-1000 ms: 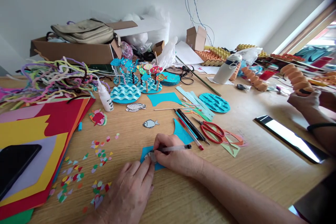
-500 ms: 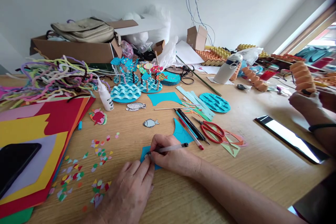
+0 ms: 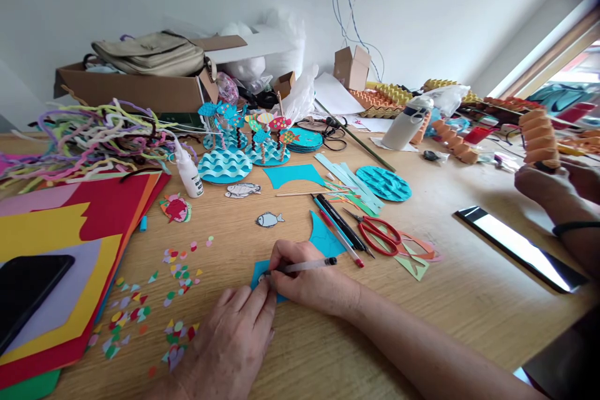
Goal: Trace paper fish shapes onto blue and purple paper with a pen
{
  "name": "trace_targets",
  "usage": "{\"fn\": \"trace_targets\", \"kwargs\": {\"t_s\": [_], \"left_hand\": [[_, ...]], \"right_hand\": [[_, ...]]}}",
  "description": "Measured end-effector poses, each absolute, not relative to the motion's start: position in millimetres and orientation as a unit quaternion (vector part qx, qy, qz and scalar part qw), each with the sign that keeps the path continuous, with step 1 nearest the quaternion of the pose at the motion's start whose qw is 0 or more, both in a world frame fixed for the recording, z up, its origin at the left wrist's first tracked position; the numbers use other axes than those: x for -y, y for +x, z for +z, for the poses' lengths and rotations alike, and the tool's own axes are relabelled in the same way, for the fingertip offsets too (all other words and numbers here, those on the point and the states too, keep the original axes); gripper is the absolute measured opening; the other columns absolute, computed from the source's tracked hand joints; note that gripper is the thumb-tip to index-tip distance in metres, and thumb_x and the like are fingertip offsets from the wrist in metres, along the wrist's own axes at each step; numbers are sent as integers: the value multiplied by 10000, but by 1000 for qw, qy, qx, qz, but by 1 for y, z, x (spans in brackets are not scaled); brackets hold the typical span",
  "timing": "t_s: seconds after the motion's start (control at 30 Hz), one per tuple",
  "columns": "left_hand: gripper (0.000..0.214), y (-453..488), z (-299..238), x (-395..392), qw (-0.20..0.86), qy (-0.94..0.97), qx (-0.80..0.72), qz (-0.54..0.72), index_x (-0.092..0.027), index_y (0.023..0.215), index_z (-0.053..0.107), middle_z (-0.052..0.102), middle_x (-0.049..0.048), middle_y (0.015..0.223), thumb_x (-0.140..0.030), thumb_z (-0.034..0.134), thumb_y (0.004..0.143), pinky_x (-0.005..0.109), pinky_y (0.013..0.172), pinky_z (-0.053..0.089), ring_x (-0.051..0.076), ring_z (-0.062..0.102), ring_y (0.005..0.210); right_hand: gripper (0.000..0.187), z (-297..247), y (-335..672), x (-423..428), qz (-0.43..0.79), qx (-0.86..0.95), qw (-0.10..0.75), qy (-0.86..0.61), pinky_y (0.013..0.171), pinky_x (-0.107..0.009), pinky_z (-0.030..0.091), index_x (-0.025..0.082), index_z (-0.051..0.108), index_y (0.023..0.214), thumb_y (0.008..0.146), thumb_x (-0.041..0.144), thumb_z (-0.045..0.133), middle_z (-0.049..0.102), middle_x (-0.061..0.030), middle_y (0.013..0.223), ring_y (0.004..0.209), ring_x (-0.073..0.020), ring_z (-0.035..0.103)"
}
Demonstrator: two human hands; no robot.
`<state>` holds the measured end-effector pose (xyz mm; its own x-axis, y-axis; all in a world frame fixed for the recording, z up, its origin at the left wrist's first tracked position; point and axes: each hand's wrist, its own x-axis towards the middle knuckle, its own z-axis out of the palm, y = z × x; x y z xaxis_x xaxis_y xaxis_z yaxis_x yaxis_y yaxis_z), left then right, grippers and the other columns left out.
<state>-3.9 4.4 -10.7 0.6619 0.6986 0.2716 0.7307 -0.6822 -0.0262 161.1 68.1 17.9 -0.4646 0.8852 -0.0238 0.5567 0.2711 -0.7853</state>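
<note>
My right hand [image 3: 307,284] is closed round a clear pen [image 3: 304,265], its tip on a small paper fish that lies on a blue paper piece [image 3: 259,272] near the table's front edge. My left hand [image 3: 227,344] lies flat with fingers stretched out, its fingertips pressing the fish and the blue paper. Two more paper fish cut-outs [image 3: 269,219] lie a little farther back. Most of the fish under the hands is hidden.
Red scissors [image 3: 377,232] and pens [image 3: 340,225] lie right of my hands. Coloured card sheets [image 3: 70,231], a phone [image 3: 25,290], paper scraps [image 3: 175,275], a glue bottle [image 3: 188,172] sit left. Blue wave discs [image 3: 225,165], pipe cleaners [image 3: 89,134], a box [image 3: 140,87] stand behind. Another person's hands [image 3: 550,184] hold orange folded paper at right.
My right hand and pen shifted slightly left over the fish. The other person's hands raised the orange folded paper a little. My left hand stayed put.
</note>
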Motion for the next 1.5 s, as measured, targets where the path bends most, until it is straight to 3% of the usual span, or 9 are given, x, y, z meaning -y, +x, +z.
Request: {"fn": "trace_targets", "kwargs": {"t_s": [0.53, 1.0, 1.5], "left_hand": [[368, -3, -6, -6, 93, -907, 390, -133, -113, 1125, 592, 660, 81, 1035, -107, 312, 887, 347, 692, 453, 203, 569, 788], [368, -1, -6, -9, 62, -912, 388, -118, -108, 1163, 579, 610, 85, 1172, -98, 354, 872, 378, 709, 459, 213, 572, 811], [376, 0, -4, -10, 89, -915, 382, -90, -121, 1157, 596, 624, 85, 1165, -112, 384, 846, 359, 702, 481, 220, 602, 803]], "right_hand": [[89, 19, 168, -71, 384, 749, 236, -486, 447, -158, 308, 168, 533, 654, 647, 82, 550, 513, 56, 557, 497, -66, 419], [100, 20, 168, -72, 391, 740, 230, -497, 449, -161, 307, 167, 525, 643, 643, 71, 555, 515, 55, 557, 489, -66, 418], [121, 22, 169, -72, 387, 733, 227, -512, 455, -165, 309, 170, 513, 639, 634, 56, 552, 503, 59, 549, 490, -66, 413]]}}
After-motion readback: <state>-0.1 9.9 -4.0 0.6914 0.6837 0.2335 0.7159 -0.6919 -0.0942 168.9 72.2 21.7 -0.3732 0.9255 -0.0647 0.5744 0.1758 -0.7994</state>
